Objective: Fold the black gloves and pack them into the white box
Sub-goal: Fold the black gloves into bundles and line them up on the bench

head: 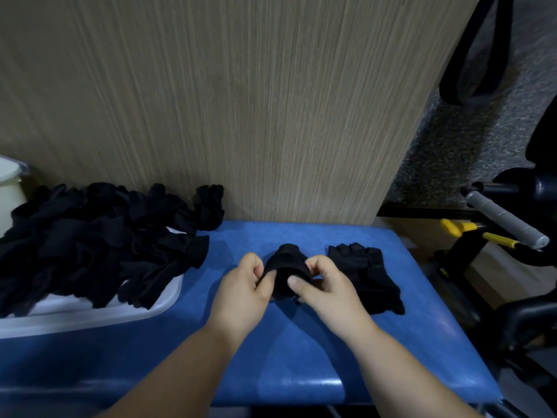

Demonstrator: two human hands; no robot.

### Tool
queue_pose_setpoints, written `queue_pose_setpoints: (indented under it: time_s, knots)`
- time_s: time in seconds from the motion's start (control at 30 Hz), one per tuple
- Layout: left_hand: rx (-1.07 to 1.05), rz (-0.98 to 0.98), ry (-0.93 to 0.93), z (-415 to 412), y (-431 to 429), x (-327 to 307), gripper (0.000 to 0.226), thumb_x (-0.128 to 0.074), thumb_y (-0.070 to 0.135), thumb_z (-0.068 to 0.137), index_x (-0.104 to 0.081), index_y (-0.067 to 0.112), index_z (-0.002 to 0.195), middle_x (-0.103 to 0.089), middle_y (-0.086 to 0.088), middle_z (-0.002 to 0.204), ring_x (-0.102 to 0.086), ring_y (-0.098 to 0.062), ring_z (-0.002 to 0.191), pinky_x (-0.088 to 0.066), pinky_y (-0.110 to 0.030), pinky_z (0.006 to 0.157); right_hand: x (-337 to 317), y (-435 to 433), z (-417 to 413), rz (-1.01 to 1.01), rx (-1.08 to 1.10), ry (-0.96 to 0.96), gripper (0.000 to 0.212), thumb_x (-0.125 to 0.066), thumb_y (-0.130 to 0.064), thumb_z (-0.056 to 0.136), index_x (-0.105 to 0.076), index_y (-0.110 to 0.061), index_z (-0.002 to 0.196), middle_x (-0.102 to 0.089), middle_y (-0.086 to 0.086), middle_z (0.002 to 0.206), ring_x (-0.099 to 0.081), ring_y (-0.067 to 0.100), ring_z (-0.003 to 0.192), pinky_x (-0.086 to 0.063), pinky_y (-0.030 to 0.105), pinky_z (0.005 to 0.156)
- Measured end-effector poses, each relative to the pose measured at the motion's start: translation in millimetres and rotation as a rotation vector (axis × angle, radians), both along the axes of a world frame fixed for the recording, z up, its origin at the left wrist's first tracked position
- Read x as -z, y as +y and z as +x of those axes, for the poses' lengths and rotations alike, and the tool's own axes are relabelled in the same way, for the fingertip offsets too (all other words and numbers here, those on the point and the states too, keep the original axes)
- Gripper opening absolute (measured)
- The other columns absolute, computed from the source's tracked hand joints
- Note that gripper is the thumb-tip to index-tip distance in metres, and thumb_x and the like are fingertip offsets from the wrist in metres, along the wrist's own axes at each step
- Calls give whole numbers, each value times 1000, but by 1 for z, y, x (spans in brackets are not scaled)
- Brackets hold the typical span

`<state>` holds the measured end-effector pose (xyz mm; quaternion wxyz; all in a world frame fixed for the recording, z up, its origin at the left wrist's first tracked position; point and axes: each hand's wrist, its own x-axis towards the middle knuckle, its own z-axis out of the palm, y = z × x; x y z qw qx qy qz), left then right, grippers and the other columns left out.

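Left hand (241, 285) and right hand (325, 288), close together, pinch one black glove (286, 263) over the blue bench (301, 357).
Half rolled, it sits between a flat glove (370, 279) and the white box (90, 319) heaped with gloves (90, 236). If either pinch slackens, the soft roll could spring open.

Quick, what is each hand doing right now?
Left hand: closed, fingers pinching the black glove.
Right hand: closed, pinching the same black glove from the other side.
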<state>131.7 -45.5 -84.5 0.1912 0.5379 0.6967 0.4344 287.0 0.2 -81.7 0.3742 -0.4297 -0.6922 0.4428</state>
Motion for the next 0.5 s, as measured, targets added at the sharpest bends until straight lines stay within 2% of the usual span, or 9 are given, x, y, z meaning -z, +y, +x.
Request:
queue_pose_setpoints:
  time_s: [0.07,0.17,0.27,0.37,0.5]
  knots:
    - [-21,-31,-42,-1,0,-2,27,-54,30,91,-35,17,76,-51,-2,55,-54,-10,50,-39,-29,50,0,0,0,8,-49,-24,22,-74,-33,70,-55,-26,79,-58,-2,75,-53,16,68,-50,40,71]
    - [4,-57,-117,1,-2,-3,25,-55,23,90,-36,15,77,-69,-4,65,-62,1,55,-49,-32,60,0,1,-2,38,53,2,23,-75,-13,78,-52,-15,77,-57,-3,68,-52,11,64,-49,38,69]
    - [50,-56,-123,3,-2,-1,28,-56,24,90,-37,10,75,-70,-3,68,-66,2,63,-54,-35,67,-1,2,-3,68,176,19,26,-74,-7,77,-49,-14,73,-58,-5,58,-56,11,56,-50,34,62]
    - [100,-86,-146,2,-3,0,33,-59,27,89,-38,12,70,-69,-9,70,-68,1,68,-53,-39,69,2,4,-2,111,235,-16,27,-74,-9,76,-49,-19,71,-53,-8,58,-47,3,53,-44,22,56]
    - [102,-101,-364,-4,-1,-5,29,-53,29,93,-47,11,72,-67,-3,71,-66,-11,68,-51,-36,64,6,6,1,135,203,-22,31,-76,-10,76,-48,-21,69,-53,-5,68,-45,2,58,-39,15,58]
